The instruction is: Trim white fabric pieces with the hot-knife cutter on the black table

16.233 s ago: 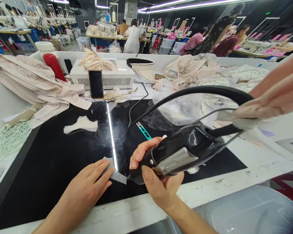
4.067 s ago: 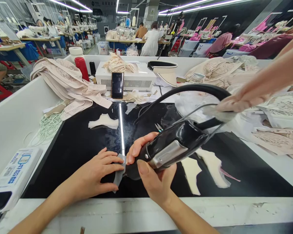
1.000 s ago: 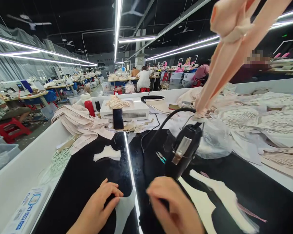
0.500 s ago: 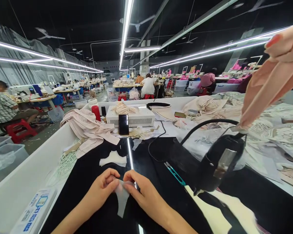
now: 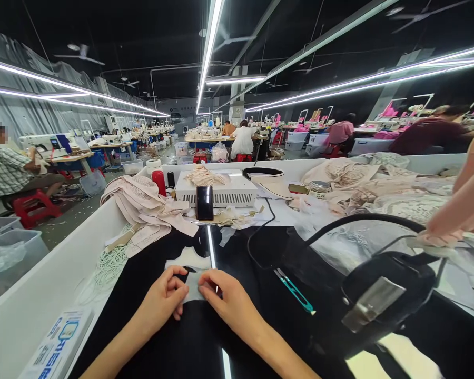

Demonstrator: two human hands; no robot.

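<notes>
My left hand and my right hand face each other over the black tabletop. Between their fingertips is a small, thin, translucent whitish fabric piece, one side pinched by each hand; the fingers cover its edges. Just beyond, a stack of white curved cut pieces lies flat, partly behind the left fingers. Teal thread snips rest to the right of my right hand, touched by neither hand.
A black corded device with a metal plate is at right, a pink cloth strip at its top. Pale yellow pieces lie below it. A phone leans against a white box. Pink fabric is heaped left.
The translucent piece no longer hangs toward me; it is now spread between my hands, closer to the white stack. The black device and pink strip have shifted right, with the strip lower.
</notes>
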